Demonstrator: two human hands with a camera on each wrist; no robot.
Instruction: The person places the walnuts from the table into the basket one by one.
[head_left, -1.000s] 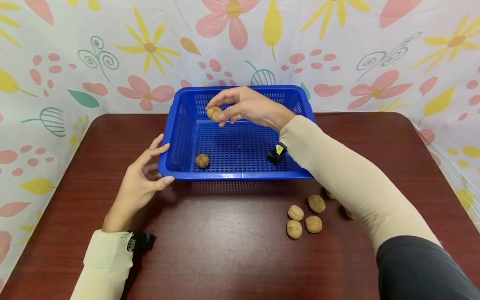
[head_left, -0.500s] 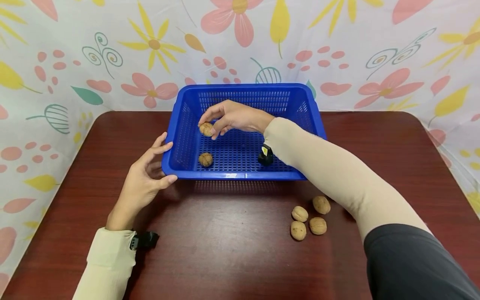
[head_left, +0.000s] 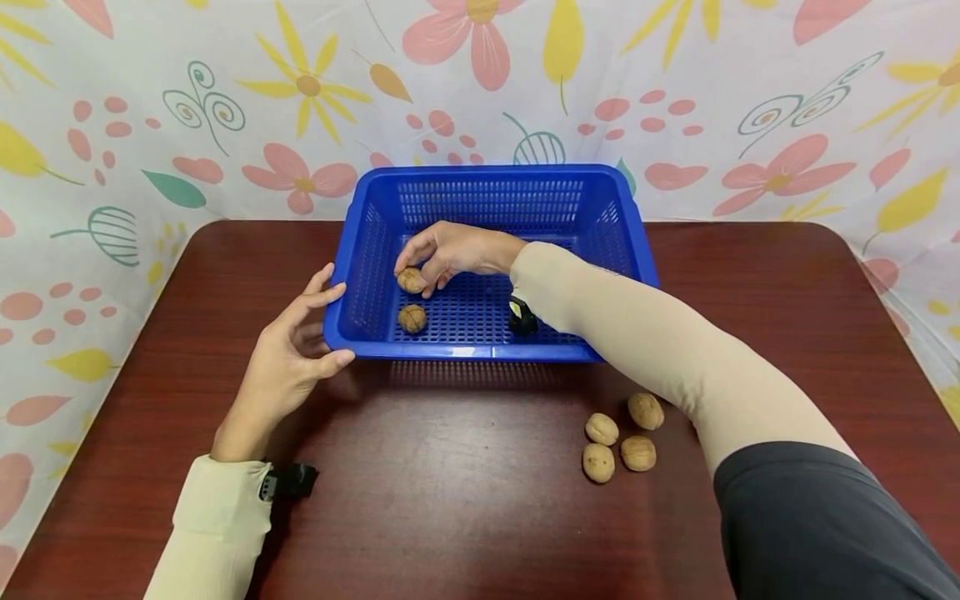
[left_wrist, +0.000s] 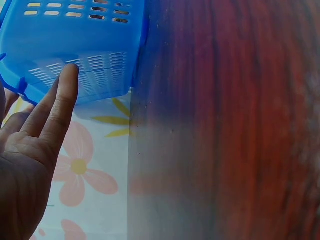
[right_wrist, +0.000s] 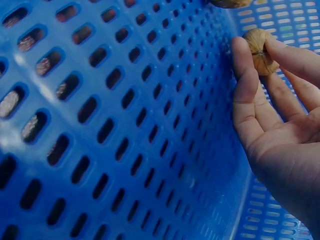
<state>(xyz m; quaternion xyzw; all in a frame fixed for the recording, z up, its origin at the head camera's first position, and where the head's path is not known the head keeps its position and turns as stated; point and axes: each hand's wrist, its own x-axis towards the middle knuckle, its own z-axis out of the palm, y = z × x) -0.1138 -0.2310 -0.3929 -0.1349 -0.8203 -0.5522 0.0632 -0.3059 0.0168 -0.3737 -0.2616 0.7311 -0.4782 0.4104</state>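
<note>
In the head view, a blue slotted plastic basket (head_left: 480, 352) stands at the back of the table. My right hand (head_left: 453, 252) reaches down into its left part, pinching a walnut (head_left: 409, 280) between thumb and fingers. The right wrist view shows that walnut (right_wrist: 260, 52) at the fingertips, low by the slotted floor. Just in front of it, another walnut (head_left: 412, 318) lies on the basket floor. My left hand (head_left: 281, 358) touches the basket's left end, thumb at the front corner and fingers along the side. In the left wrist view its fingers (left_wrist: 62, 105) are extended against the basket wall.
Several walnuts (head_left: 601, 429) lie grouped on the dark red-brown table (head_left: 450, 500), right of its middle and partly near the right sleeve (head_left: 630, 308). A flower-print cloth (head_left: 465, 83) hangs right behind the table and basket.
My right hand has lowered the walnut from above the basket down towards its floor, slightly leftward, close to the other walnut. The left hand stays on the basket. The head view has shifted slightly.
</note>
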